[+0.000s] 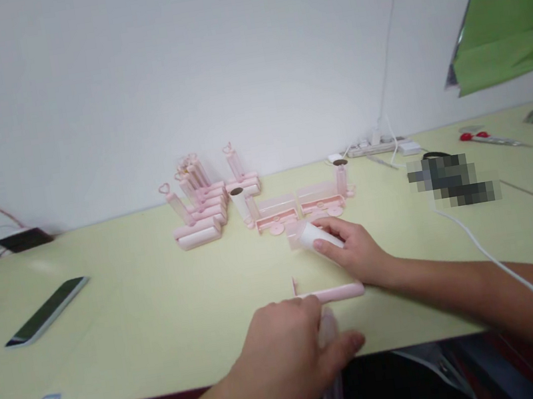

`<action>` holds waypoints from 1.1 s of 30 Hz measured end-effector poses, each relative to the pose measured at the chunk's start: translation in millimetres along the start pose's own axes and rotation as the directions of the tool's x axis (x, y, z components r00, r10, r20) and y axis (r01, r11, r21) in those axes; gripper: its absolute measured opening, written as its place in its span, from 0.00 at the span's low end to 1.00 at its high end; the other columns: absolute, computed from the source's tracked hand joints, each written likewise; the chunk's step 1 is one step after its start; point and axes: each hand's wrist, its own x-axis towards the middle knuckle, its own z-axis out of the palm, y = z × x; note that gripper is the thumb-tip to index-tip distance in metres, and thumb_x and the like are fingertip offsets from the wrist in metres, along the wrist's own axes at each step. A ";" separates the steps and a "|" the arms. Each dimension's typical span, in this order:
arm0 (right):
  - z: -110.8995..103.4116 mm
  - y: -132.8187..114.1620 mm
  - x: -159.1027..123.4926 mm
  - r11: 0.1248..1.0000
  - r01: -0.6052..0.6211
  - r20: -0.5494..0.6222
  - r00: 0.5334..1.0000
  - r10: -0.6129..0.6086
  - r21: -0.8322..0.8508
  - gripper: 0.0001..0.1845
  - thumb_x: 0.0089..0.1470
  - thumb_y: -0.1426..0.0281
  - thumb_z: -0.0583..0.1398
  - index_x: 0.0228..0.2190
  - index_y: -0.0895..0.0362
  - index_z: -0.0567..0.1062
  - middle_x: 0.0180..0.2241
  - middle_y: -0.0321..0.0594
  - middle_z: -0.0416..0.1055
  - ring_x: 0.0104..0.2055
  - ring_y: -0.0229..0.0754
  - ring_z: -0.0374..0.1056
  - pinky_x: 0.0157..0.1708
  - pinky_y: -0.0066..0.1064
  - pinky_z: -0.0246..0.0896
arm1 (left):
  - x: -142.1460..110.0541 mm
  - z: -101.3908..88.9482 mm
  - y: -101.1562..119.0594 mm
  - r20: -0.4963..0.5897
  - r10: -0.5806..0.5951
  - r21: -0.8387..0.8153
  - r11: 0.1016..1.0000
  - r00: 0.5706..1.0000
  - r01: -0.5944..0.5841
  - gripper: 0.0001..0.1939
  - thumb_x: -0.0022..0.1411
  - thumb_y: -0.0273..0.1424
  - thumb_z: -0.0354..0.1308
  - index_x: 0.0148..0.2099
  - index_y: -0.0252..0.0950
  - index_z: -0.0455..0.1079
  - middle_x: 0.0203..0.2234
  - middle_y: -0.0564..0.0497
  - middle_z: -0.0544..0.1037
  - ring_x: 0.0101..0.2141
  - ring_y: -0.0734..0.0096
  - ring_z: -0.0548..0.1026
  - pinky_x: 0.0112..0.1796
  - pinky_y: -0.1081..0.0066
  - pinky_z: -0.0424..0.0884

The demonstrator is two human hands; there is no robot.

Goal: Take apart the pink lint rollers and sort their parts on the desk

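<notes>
My left hand (289,341) is wrapped around a pink lint roller handle. The pink crossbar (339,293) of that handle lies sideways beyond my knuckles, with a short upright arm at its left end. The handle's translucent grip (332,391) points down past the table's front edge. In my right hand (352,246) is a white lint roll (317,234), tilted, held between thumb and fingers just above the table. A pale pink part (294,234) shows at its far left end; whether it is attached or behind, I cannot tell.
Several assembled pink lint rollers (198,232) stand at the back left. Pink shells (322,205) and a white roll (240,207) are behind my right hand. A phone (49,311) lies left, red-handled scissors (487,137) right. A white cable (488,255) crosses my right forearm.
</notes>
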 end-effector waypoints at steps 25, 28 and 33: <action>-18.9 2.1 11.8 0.998 0.019 -0.142 0.990 -0.009 0.066 0.23 0.58 0.57 0.59 0.49 0.57 0.72 0.40 0.43 0.75 0.37 0.43 0.69 0.37 0.32 0.63 | 22.3 -30.5 -98.8 -0.163 -0.102 -0.110 0.990 0.981 0.085 0.19 0.68 0.44 0.44 0.45 0.38 0.70 0.37 0.45 0.76 0.37 0.60 0.73 0.39 0.66 0.64; -18.9 0.7 11.1 0.997 0.022 -0.132 0.991 -0.013 0.068 0.22 0.58 0.58 0.59 0.50 0.57 0.72 0.43 0.43 0.75 0.39 0.43 0.70 0.38 0.33 0.63 | 45.9 -17.8 -131.4 -0.179 -0.052 0.022 0.998 0.983 0.056 0.20 0.68 0.43 0.44 0.45 0.36 0.71 0.37 0.43 0.75 0.39 0.60 0.72 0.41 0.66 0.64; -18.8 6.0 12.3 0.996 0.019 -0.107 0.994 -0.010 0.084 0.22 0.58 0.58 0.59 0.51 0.56 0.72 0.45 0.43 0.74 0.43 0.45 0.70 0.43 0.35 0.64 | 60.3 -8.0 -142.3 -0.215 -0.025 0.137 0.989 0.976 0.056 0.20 0.68 0.43 0.46 0.46 0.36 0.72 0.38 0.42 0.74 0.40 0.59 0.72 0.42 0.64 0.65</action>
